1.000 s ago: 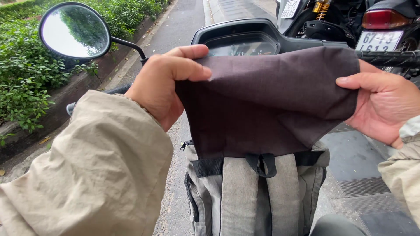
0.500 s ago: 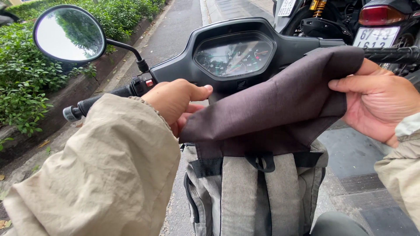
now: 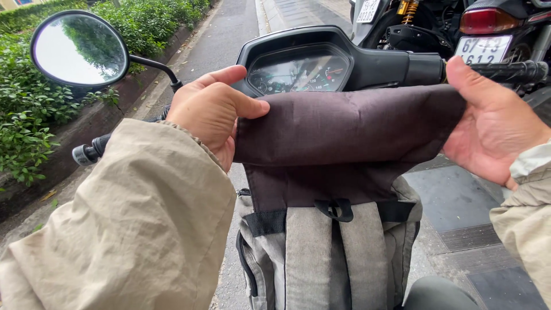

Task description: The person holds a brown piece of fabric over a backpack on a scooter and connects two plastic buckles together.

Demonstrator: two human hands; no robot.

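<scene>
We pinch the dark roll-top flap (image 3: 350, 132) of the grey backpack (image 3: 327, 252) between our left hand (image 3: 209, 112) and right hand (image 3: 493, 126), just before the scooter's instrument panel (image 3: 301, 72), and an uneven pull could likely skew the fold or tip the bag sideways.

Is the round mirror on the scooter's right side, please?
No, the round mirror stands at the left, above the left hand, which grips the backpack's dark roll-top opposite the right hand.
</scene>
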